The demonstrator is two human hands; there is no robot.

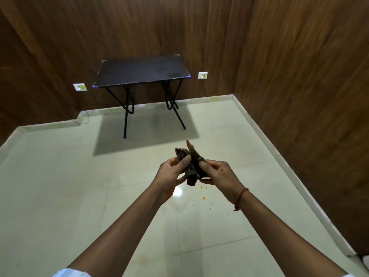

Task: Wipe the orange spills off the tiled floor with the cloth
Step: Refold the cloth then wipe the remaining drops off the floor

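Observation:
A dark brown crumpled cloth (191, 162) is held up in the air in front of me, well above the floor. My left hand (172, 172) grips its left side and my right hand (217, 173) grips its right side, thumbs on top. On the pale tiled floor (79, 186) below and slightly right of my hands lie small orange spills (203, 198), several scattered drops between my forearms. A faint yellowish smear shows on the tiles nearer to me.
A black folding table (142, 70) with thin metal legs stands against the far wooden wall. Two white wall sockets (202, 75) flank it. Wooden panelled walls with a pale skirting (265, 140) bound the floor at back and right.

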